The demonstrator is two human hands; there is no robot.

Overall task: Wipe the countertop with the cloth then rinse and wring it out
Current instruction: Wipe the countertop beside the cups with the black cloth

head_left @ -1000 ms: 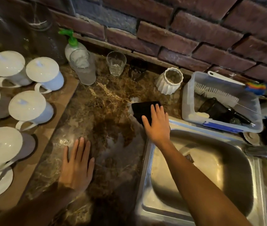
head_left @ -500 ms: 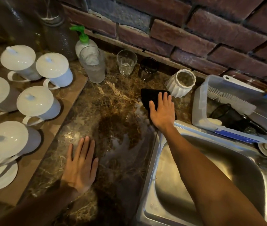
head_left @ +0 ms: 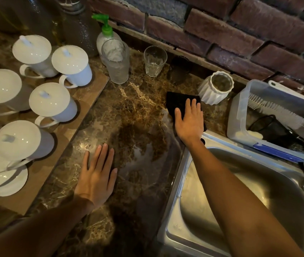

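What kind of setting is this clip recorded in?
Most likely a home kitchen: a steel sink set into a marble countertop, a soap bottle by the brick wall, and lidded mugs alongside.

The brown marbled stone tabletop (head_left: 132,112) carried a flat black cloth (head_left: 179,102) just beside a white ribbed ceramic pot (head_left: 215,89), with a tall clear ribbed glass (head_left: 116,62), a short clear tumbler (head_left: 154,61) and a dark smoked glass (head_left: 179,70) ranged along the brick wall. A brown wooden board (head_left: 54,145) with white lidded mugs (head_left: 71,65) lay at its left. A clear plastic tub (head_left: 240,115) and the steel sink (head_left: 177,182) sat at its right.
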